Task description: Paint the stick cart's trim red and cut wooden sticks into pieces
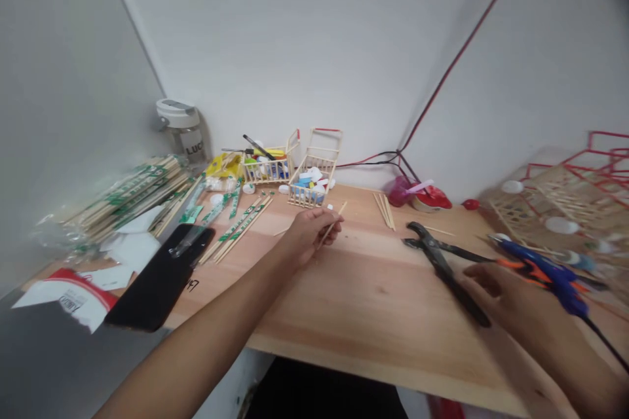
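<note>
Near the middle of the table, my left hand point(314, 232) pinches a thin wooden stick point(335, 221) that slants up and to the right. To the right, slightly blurred, my right hand point(515, 304) is open with curved fingers, its thumb and forefinger apart beside the handles of dark pliers point(437, 258). Those pliers lie on the wood with their handles spread. Just past the right hand is a blue and orange glue gun point(545, 272), its tip pointing left. Several loose sticks point(384, 211) lie beyond the pliers.
Two small stick-built carts point(314, 177) with caps inside stand by the wall. Wrapped chopsticks point(132, 193), a jar point(184, 134) and a black phone point(160, 278) are at left. A red-filled bowl point(431, 198) and larger stick frames point(565, 196) are at right.
</note>
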`<state>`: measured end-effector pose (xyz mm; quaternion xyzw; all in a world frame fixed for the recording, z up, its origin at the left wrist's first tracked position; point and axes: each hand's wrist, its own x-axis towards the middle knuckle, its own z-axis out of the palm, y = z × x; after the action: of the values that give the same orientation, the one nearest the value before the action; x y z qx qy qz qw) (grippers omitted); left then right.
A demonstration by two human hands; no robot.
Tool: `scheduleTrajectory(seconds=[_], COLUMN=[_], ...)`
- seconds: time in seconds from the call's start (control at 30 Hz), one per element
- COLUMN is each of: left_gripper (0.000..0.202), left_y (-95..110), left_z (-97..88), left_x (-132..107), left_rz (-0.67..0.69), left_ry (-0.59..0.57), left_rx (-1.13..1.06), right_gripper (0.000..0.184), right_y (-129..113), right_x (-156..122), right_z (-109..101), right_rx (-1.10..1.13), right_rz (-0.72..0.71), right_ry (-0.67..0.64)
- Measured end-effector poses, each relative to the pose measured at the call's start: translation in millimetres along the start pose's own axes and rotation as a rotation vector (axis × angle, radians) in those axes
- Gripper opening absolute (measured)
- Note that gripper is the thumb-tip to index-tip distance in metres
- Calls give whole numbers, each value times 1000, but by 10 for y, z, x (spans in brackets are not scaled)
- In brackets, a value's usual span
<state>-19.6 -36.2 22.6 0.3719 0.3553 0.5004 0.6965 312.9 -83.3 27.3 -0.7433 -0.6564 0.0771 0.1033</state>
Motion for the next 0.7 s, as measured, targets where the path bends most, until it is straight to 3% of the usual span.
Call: scheduleTrajectory(seconds=[0.13, 0.27, 0.4, 0.57, 0.7], left_gripper=[21, 21, 21, 22, 24], left_y=[-28, -49, -40, -26, -31], left_z=[-12, -55, -67, -47, -44], left_x=[19, 47, 41, 24, 31], left_rz=[98, 120, 123, 118, 133], left_ry=[32, 54, 43, 52, 13], left_rx=[99, 143, 156, 118, 95], right_gripper=[38, 25, 25, 32, 37], right_y=[-85, -294, -397, -275, -73], right_x=[-40, 39, 99, 44, -54], right_z=[128, 160, 162, 157, -13], right_rx=[-31, -199, -213, -164, -104], right_rz=[20, 45, 129, 142, 103], right_ry=[-72, -85, -139, -34, 131])
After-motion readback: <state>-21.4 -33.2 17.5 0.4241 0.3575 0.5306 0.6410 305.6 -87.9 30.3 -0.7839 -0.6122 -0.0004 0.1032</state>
